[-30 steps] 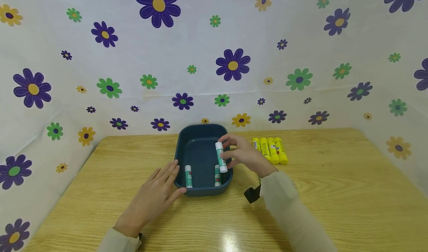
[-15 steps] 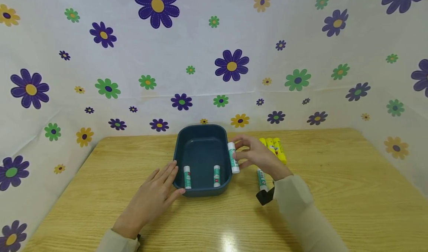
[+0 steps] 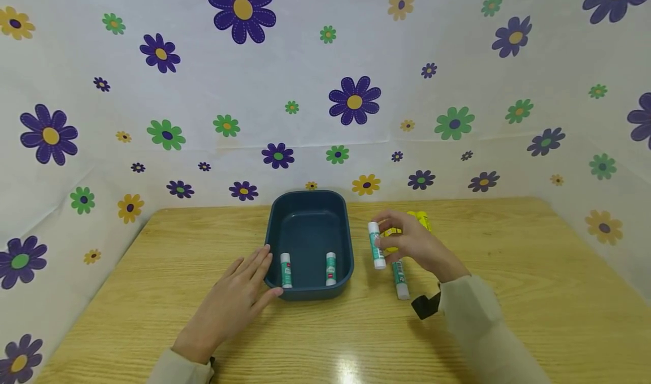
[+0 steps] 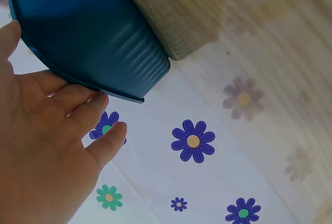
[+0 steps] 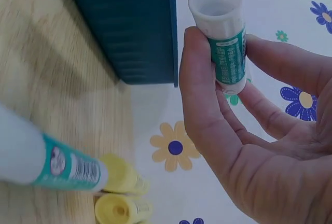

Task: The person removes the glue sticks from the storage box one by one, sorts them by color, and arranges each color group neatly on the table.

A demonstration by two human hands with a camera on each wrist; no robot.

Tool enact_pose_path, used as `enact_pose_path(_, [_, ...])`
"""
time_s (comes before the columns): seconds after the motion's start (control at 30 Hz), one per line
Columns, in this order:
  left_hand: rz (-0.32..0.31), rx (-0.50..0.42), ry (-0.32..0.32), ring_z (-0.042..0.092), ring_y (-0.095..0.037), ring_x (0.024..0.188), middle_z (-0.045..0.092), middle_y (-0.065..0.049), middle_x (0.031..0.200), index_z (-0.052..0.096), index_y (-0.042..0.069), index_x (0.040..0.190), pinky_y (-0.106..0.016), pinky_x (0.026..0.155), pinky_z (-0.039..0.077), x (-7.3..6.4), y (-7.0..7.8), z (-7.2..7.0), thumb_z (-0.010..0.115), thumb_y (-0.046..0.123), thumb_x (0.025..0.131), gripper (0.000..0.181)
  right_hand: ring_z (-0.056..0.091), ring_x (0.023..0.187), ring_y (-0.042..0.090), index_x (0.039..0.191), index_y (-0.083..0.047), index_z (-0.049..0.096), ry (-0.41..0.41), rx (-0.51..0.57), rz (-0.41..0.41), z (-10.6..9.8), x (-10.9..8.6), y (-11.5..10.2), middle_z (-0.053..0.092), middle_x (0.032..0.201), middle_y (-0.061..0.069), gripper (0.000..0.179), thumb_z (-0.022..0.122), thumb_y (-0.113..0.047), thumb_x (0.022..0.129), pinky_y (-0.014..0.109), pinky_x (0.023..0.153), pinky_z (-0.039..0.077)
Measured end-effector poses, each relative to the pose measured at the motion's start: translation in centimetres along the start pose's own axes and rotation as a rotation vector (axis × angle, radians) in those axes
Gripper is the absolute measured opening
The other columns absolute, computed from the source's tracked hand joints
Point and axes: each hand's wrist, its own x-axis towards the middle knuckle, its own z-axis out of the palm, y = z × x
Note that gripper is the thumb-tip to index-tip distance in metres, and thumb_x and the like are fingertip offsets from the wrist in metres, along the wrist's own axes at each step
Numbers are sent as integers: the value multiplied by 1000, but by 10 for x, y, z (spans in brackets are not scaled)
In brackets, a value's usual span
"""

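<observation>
My right hand (image 3: 416, 244) pinches a white and green glue stick (image 3: 376, 245) between thumb and fingers, above the table to the right of a dark blue bin (image 3: 309, 294). The right wrist view shows the held glue stick (image 5: 228, 60) with its hollow white end toward the camera. With fingers extended, my left hand (image 3: 226, 302) touches the bin's left side and front corner; the left wrist view has its fingertips along the rim. Inside the bin, one green glue stick (image 3: 286, 271) lies at the left and another green glue stick (image 3: 331, 269) at the right.
Another green glue stick (image 3: 400, 279) lies on the wooden table (image 3: 315, 339) below my right hand. Behind that hand are yellow glue sticks (image 3: 420, 219), partly hidden. A flower-patterned white cloth (image 3: 305, 61) encloses the table at the back and sides.
My right hand has carried its glue stick from over the bin out past the right rim, above the table. The glue stick beneath has come into view. The left hand stays put.
</observation>
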Motion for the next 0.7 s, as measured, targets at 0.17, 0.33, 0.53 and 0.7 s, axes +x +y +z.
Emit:
enact_pose_path(0.17, [3,11,8,35,-35,146,37,-20,159,46,-8,148,-58,114,34,0,-1,0,59,45,102,72,63,89,31,137,8,45,4,-33,19,-8,-8,4,49,124,28,46,62,4,94,46,76,62])
enact_pose_path(0.33, [6,10,15,35,-35,146,37,-20,159,46,-8,147,-57,114,34,0,-1,0,58,45,102,71,63,89,30,138,10,43,17,-49,35,-16,-16,9,48,125,29,49,62,5,93,47,75,62])
enact_pose_path(0.53, [11,-3,0,35,-36,146,36,-21,159,46,-9,147,-57,115,33,0,0,1,57,45,103,71,61,93,32,136,10,43,19,-75,68,-23,-26,16,48,125,30,48,63,4,92,47,74,63])
enact_pose_path(0.7, [4,-3,-5,34,-36,147,35,-20,159,45,-9,148,-57,115,32,-1,0,0,56,45,103,70,60,95,33,135,11,44,21,-108,85,-28,-31,22,48,124,30,47,64,3,93,46,73,63])
